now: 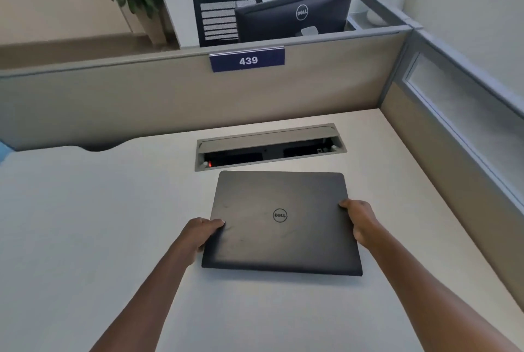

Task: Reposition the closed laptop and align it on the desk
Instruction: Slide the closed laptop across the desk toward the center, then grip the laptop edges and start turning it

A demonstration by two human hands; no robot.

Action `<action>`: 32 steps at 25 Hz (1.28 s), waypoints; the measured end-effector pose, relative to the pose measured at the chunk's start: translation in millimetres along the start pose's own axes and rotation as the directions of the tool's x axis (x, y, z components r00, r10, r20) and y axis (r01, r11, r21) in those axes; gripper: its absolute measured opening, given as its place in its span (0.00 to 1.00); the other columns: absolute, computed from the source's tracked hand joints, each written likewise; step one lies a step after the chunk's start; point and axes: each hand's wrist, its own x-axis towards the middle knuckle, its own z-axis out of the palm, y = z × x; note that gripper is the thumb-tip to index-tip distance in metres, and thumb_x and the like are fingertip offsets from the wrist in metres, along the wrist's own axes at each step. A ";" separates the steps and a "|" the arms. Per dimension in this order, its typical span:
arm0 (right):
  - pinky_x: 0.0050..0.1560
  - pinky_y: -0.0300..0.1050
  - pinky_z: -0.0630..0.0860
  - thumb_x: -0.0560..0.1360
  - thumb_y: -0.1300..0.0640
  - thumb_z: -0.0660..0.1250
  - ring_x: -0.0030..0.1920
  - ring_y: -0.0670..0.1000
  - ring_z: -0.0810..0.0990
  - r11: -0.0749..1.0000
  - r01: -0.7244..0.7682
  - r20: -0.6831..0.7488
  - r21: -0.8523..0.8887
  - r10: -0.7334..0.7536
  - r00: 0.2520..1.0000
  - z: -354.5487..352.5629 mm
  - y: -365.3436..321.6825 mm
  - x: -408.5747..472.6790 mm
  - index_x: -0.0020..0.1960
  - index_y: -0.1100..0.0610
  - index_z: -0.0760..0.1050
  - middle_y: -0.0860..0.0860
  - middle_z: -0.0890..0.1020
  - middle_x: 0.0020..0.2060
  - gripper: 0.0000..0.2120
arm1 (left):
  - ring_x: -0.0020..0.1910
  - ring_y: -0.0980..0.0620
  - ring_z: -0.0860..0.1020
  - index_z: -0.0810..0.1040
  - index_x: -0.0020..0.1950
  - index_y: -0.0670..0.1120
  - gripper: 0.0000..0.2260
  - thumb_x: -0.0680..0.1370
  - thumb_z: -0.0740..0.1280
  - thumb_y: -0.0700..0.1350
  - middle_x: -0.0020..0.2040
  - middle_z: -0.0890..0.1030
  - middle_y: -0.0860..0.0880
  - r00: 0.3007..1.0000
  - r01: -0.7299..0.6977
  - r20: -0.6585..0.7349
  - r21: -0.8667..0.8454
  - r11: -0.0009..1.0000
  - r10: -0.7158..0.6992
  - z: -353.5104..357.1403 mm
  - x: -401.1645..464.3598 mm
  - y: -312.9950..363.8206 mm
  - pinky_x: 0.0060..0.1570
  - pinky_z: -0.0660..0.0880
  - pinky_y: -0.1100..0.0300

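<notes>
Nearest us, our two bare forearms reach forward over the pale, matte white desk [85, 224], converging on the closed dark grey laptop with a round logo on its lid [280, 221]. The laptop lies flat on the desk, directly ahead and between our hands, its far edge just short of the grey metal cable tray with its open flap [269, 147] set into the desk. Its long axis runs left to right across our view, roughly parallel to the tray, though the near edge looks slightly skewed, dropping toward the right.

Our left hand [200, 234] clamps the left short edge, thumb on top of the lid, with the other fingers [215, 222] tucked under or beside it; we cannot see them fully. Our right hand [358, 219] grips the right short edge, slightly farther forward. Both wrists are low and both arms extended, about equally near. We judge the coming move to be a small two-handed rotation to square it.
</notes>
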 end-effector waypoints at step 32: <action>0.40 0.46 0.73 0.71 0.54 0.75 0.34 0.57 0.76 0.708 0.250 0.009 -0.661 -0.325 0.946 48.0 -10.2 45.0 0.38 0.68 0.81 0.61 0.83 0.37 0.16 | 0.51 0.40 0.79 0.78 0.55 0.44 0.19 0.74 0.66 0.57 0.53 0.83 0.45 0.857 0.153 -0.516 0.247 0.957 -0.004 16.9 6.1 -39.9 0.51 0.75 0.51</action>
